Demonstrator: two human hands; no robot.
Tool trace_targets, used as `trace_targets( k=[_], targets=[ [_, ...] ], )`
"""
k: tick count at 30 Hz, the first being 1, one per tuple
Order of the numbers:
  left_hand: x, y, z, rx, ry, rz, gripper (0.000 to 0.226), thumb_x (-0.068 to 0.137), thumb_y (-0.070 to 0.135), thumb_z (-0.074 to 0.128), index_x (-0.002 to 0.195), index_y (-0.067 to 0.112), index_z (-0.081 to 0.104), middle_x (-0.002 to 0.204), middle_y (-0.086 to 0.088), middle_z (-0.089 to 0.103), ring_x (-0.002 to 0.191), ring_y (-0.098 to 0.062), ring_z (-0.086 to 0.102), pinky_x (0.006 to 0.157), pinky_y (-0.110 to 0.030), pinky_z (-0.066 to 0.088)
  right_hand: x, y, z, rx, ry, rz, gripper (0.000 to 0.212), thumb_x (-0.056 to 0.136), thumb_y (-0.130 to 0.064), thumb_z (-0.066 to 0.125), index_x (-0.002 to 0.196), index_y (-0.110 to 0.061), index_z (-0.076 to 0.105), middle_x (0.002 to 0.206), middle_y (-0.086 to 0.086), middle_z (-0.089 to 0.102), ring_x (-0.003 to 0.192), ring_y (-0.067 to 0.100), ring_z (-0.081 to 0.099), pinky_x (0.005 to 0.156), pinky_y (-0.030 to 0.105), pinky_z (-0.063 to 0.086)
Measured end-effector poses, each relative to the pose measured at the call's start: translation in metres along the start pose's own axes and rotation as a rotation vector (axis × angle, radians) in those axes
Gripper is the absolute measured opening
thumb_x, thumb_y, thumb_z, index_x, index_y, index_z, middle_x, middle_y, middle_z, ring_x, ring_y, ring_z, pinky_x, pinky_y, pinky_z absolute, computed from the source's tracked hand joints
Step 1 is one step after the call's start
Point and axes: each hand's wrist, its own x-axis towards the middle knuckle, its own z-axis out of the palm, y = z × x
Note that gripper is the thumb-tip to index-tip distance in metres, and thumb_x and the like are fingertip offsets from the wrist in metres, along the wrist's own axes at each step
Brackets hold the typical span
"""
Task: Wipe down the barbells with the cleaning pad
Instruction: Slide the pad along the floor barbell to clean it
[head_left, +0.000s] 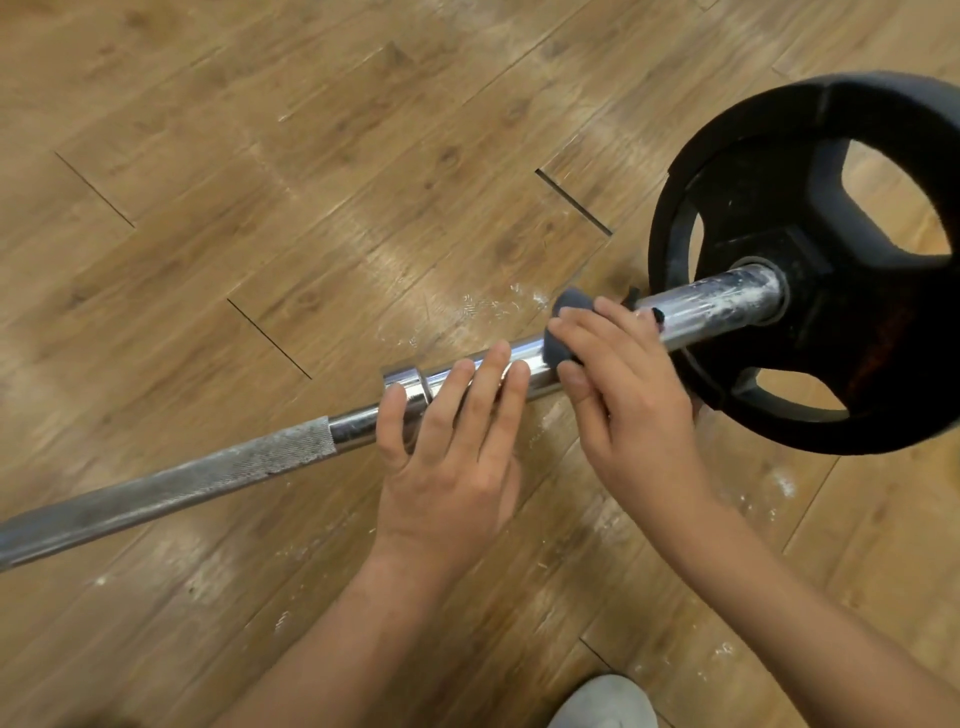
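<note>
A chrome barbell (171, 483) lies across the wooden floor from lower left to upper right, with a knurled grip section and a thicker sleeve streaked with white dust. A black weight plate (810, 249) sits on the sleeve at the right. My left hand (452, 447) rests on the sleeve near its collar with straight fingers laid over the bar. My right hand (623, 379) holds a dark grey cleaning pad (563, 332) wrapped round the sleeve, just right of my left hand. Most of the pad is hidden under my fingers.
Wood-plank floor (311, 182) all around, with white dust flecks near the sleeve and below the plate. A light grey shoe tip (608, 701) shows at the bottom edge.
</note>
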Motion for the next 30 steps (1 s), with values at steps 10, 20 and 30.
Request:
trace_targets(
  k=[10,20,30],
  targets=[
    [0.028,-0.014,0.004,-0.036,-0.014,-0.079,0.057,0.097,0.041,0.055,0.149,0.018,0.053,0.153,0.001,0.052,0.133,-0.021,0.052,0.116,-0.058,0.027,0.030,0.009,0.004,-0.013,-0.029,-0.033,0.027,0.104,-0.014,0.052,0.125,-0.005,0.065,0.126,0.005,0.066,0.128,0.028,0.054,0.114,0.052,0.034],
    [0.058,-0.031,0.010,-0.040,0.003,-0.111,0.049,0.100,0.042,0.053,0.143,0.019,0.059,0.142,0.006,0.061,0.124,-0.020,0.059,0.117,-0.053,0.023,0.061,0.015,0.020,-0.035,0.056,-0.097,0.024,0.105,-0.014,0.050,0.119,-0.004,0.067,0.117,0.007,0.068,0.115,0.027,0.059,0.108,0.044,0.039],
    [0.084,-0.050,0.015,-0.055,-0.070,-0.114,0.051,0.101,0.045,0.050,0.144,0.018,0.055,0.137,0.005,0.062,0.120,-0.022,0.056,0.116,-0.055,0.023,0.113,0.055,-0.017,-0.120,-0.016,0.202,0.025,0.103,-0.024,0.045,0.105,-0.019,0.069,0.099,-0.001,0.067,0.101,0.020,0.059,0.089,0.034,0.042]
  ],
)
